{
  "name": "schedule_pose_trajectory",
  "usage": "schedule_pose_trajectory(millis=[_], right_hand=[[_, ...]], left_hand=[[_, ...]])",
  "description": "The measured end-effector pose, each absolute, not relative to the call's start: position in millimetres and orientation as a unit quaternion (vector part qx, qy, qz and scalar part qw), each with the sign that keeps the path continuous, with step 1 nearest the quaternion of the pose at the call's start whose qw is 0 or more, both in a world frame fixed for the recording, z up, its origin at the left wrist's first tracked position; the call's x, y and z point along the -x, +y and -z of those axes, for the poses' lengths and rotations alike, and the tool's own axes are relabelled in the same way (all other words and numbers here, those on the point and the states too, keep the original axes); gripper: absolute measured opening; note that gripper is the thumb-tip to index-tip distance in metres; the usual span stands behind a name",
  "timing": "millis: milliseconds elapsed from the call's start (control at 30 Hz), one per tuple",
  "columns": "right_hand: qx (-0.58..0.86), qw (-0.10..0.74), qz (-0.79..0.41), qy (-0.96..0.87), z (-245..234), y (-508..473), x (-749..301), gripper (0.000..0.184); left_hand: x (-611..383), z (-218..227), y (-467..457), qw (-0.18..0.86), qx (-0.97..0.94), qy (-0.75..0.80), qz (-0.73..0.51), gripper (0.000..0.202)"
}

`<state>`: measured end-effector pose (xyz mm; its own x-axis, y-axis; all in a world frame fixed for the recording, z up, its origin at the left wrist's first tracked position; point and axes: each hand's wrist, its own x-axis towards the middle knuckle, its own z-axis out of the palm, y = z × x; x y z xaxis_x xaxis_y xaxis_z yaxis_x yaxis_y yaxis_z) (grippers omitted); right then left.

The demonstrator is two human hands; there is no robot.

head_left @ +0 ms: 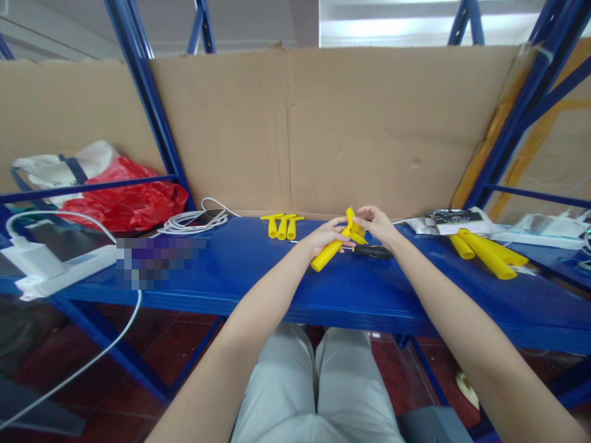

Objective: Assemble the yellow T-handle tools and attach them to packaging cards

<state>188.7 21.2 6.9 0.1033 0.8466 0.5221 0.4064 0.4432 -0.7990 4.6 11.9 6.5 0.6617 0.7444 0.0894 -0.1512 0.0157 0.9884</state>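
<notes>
My left hand (pixel 325 236) is closed around a yellow plastic tube-shaped handle (pixel 324 257), which slants down toward the table's front edge. At the handle's upper end is a wider yellow piece (pixel 349 216). My right hand (pixel 376 223) grips that end with bent fingers. Whether the two yellow pieces are joined I cannot tell, as my fingers cover part of them. Just below my hands, a screwdriver (pixel 373 251) with a black handle lies on the blue table (pixel 258 277). Three yellow T-shaped pieces (pixel 282 227) stand to the left.
Several yellow tubes (pixel 489 255) lie at the right beside white packets (pixel 455 220). A coiled white cable (pixel 194 223), a red plastic bag (pixel 127 197) and a white power strip (pixel 69 274) with a plugged-in charger occupy the left. Cardboard (pixel 360 129) walls the back.
</notes>
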Motion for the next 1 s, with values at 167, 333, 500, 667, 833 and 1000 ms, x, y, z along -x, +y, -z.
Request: schedule_pose_trajectory(millis=[167,333,500,667,833,1000], right_hand=[[0.526,0.505,-0.155,-0.667,3.3,29.5,-193.9,0.04],[0.57,0.432,-0.054,-0.697,-0.6,29.4,-203.5,0.04],[0.58,0.246,-0.103,-0.769,-27.7,12.6,-230.2,0.035],[0.567,0.12,-0.104,-0.808,-37.3,-1.4,-252.7,0.043],[0.575,0.108,-0.117,-0.803,-23.4,-10.8,-251.6,0.042],[0.566,0.181,-0.158,-0.789,-27.4,-24.9,-249.5,0.038]], left_hand=[[-4.9,-5.6,13.3,0.68,-0.602,0.247,-0.337,0.077],[-3.0,-10.8,9.7,0.673,-0.579,0.272,-0.371,0.073],[-1.3,-12.2,9.9,0.649,-0.553,0.32,-0.413,0.07],[-0.9,-8.4,14.7,0.628,-0.524,0.37,-0.441,0.069],[1.1,-5.2,19.1,0.617,-0.512,0.393,-0.45,0.07],[4.4,-5.2,21.1,0.613,-0.508,0.394,-0.459,0.068]])
